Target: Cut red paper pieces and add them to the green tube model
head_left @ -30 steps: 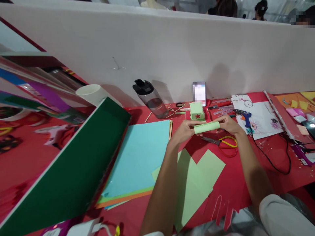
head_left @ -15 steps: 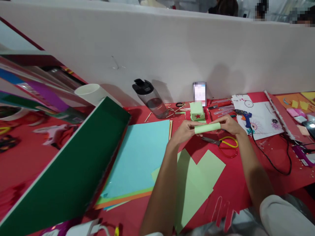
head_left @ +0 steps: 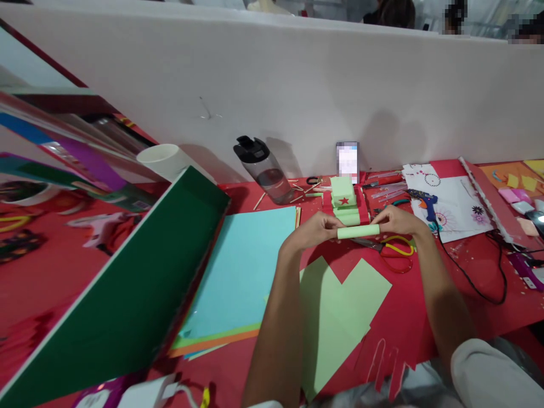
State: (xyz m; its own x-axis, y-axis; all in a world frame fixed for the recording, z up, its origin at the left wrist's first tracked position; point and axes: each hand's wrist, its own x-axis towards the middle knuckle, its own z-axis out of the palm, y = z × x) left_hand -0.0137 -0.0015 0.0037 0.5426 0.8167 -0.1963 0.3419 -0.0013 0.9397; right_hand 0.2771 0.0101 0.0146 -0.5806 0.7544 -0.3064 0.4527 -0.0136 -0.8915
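Observation:
A narrow roll of light green paper (head_left: 358, 231) lies level between my two hands, above the red table. My left hand (head_left: 317, 231) is closed on its left end, and my right hand (head_left: 394, 221) pinches its right end. Just beyond sits a small red and green paper model (head_left: 343, 195) with a red star on its front. Scissors (head_left: 397, 246) with yellow and red handles lie beneath the roll, partly covered by it. Closer to me is a cut sheet of light green paper (head_left: 335, 317), notched along its far edge.
Left of my arms are a stack of coloured sheets (head_left: 242, 255) and a leaning dark green board (head_left: 119, 294). A water bottle (head_left: 270, 175) and a phone (head_left: 348, 161) stand by the white partition (head_left: 191, 73). A blue glue gun (head_left: 427, 203) with a black cord is at right.
The paper roll has come slightly lower and turned more level. My hands have shifted toward its ends, exposing more of the red and green model behind.

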